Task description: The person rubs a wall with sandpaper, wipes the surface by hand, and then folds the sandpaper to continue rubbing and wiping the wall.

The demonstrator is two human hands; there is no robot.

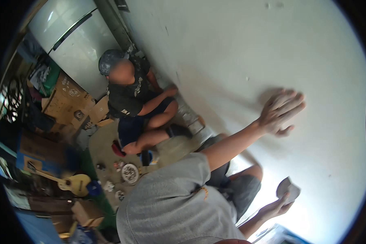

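Note:
My left hand (280, 112) lies flat on the white wall (240, 53), fingers spread, with my bare forearm stretched out from my grey shirt (171, 203). My right hand (277, 208), lower down near the wall's bottom edge, grips a small folded grey-white sheet (288, 190) close to the wall. I cannot tell if the sheet touches the wall. My knee in grey shorts (244, 189) sits between the two arms.
Another person in a black shirt and cap (126, 89) crouches by the same wall further along. A silver fridge (69, 36), cardboard boxes (65, 99), a small yellow guitar (75, 184) and a plate (130, 173) clutter the floor.

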